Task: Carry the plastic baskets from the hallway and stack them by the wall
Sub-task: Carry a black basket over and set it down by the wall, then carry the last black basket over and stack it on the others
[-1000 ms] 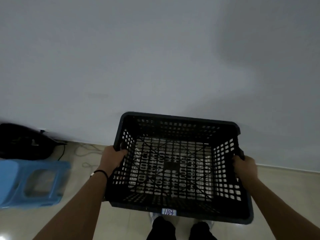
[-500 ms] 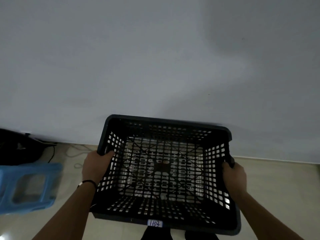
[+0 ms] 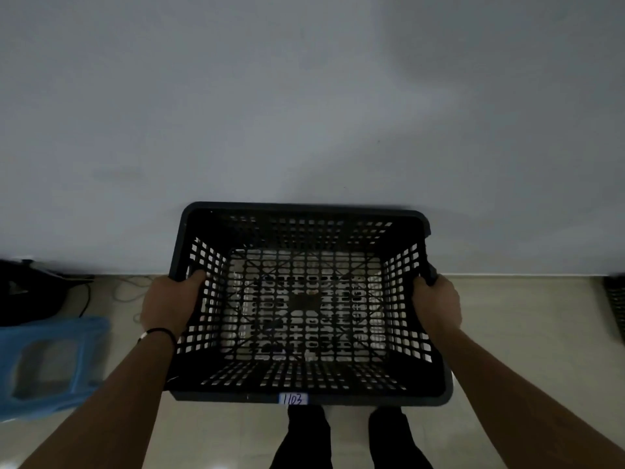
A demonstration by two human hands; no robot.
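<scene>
Legs in dark trousers stand right under the near rim, feet hidden by the load. Black plastic basket is held level in the air, above the pale floor, mouth up, empty; near rim carries a small white label reading 1103. Left hand is wrapped round the left rim, thumb hooked inside through the lattice, fingers out of sight under the lip; a dark band sits on that wrist. Right hand is closed the same way on the right rim, fingers curled under. Both grips sit towards the far half of the sides, so the near end hangs unsupported: judged risk, the basket could tip towards the legs if either hand slackens. Blue plastic stool stands on the floor to the left, near the left forearm; an elbow swinging out while lowering could knock it. Beyond it a dark bag and loose cables lie along the skirting, a snag or trip hazard if the person steps left. Far rim appears close to the grey wall; whether touching, cannot tell. Pushing forward could scrape it. Another dark latticed object, possibly a basket, shows at the right edge; if that is the stack, setting down here would leave this one well apart from it.
</scene>
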